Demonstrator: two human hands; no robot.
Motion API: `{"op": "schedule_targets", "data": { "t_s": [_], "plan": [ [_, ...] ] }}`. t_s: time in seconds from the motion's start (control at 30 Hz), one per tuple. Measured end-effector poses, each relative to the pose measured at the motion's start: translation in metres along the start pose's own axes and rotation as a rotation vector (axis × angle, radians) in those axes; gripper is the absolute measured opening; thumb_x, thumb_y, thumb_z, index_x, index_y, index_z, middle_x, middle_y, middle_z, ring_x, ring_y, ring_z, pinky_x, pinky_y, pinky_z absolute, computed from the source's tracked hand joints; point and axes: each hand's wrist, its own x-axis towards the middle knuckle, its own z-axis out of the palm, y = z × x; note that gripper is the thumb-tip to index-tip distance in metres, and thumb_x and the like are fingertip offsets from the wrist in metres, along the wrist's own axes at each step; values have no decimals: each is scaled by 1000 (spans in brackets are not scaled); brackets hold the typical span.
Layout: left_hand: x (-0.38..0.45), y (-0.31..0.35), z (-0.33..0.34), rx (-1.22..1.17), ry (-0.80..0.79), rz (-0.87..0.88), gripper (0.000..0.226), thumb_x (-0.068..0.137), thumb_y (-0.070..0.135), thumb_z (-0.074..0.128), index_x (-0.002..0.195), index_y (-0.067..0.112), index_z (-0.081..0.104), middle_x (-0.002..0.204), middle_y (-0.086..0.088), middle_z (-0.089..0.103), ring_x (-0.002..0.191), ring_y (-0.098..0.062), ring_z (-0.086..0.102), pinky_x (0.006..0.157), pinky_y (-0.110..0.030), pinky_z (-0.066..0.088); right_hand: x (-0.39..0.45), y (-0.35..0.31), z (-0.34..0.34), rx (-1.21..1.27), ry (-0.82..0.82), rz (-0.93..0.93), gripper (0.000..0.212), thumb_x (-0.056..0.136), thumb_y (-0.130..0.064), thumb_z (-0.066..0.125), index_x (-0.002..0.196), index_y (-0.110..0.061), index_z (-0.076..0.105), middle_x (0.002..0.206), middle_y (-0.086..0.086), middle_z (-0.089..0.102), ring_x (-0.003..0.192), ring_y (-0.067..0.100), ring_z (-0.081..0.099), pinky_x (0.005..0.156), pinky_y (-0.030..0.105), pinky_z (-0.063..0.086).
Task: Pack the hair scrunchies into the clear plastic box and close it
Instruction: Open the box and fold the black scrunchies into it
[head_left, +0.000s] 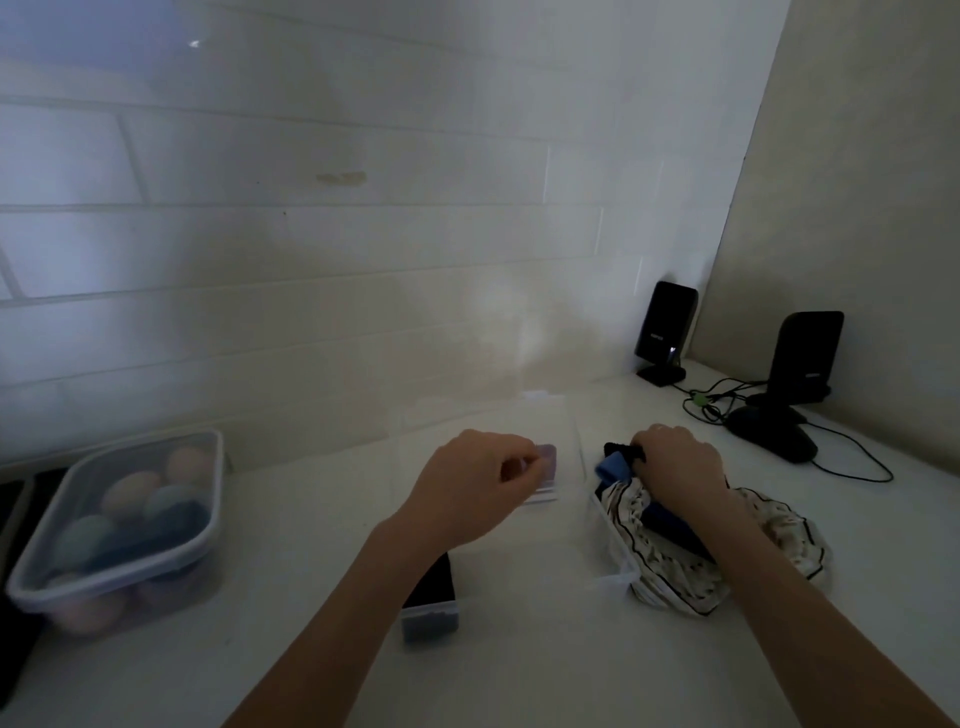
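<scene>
The clear plastic box (610, 566) lies open on the white counter, with its clear lid (498, 561) folded out flat to the left. My left hand (467, 493) pinches the bluish clasp (548, 460) at the lid's far edge. A second clasp (431, 621) shows at the lid's near edge. My right hand (680, 462) presses down with curled fingers on the scrunchies in the box: a blue one (613, 467), a black one (618, 448) and a white patterned one (670, 566) that spills over the box's rim.
A lidded clear tub (31, 571) of pastel balls stands at the left. Two black upright devices (665, 327) (802, 358), a black base (774, 434) and a trailing cable (852, 457) fill the back right corner. A tiled wall is close behind.
</scene>
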Motion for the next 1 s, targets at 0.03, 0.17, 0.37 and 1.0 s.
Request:
{"op": "schedule_targets", "data": {
  "t_s": [0.03,0.17,0.37,1.0],
  "plan": [
    [-1,-1,-1,5,-3,-7,30,90,38,50,77,18,68,62,-2,65,59,-19,61,63,-39,52,2,0,0,42,42,9,21,93,-18,45,107,-13,61,107,7,58,98,24,56,69,32,42],
    [-3,-4,-5,-108,59,-31,23,88,31,54,78,17,69,63,1,66,57,-15,59,64,-41,53,0,-7,-20,524,385,86,23,95,-13,45,111,-6,59,105,14,61,90,29,58,68,35,47],
    [0,-3,-8,-426,220,-91,25,84,6,61,103,22,63,89,3,65,77,-6,61,65,-11,49,-18,-38,-85,1341,479,-74,26,94,-4,46,118,-14,49,94,-8,60,84,7,59,72,22,49],
    [9,-10,-15,-1154,-91,-420,18,91,31,49,90,21,64,73,7,73,70,-9,69,71,-26,55,-33,-94,-97,1677,51,-226,33,93,-4,50,122,-19,47,103,8,62,76,14,67,63,31,58]
  ]
}}
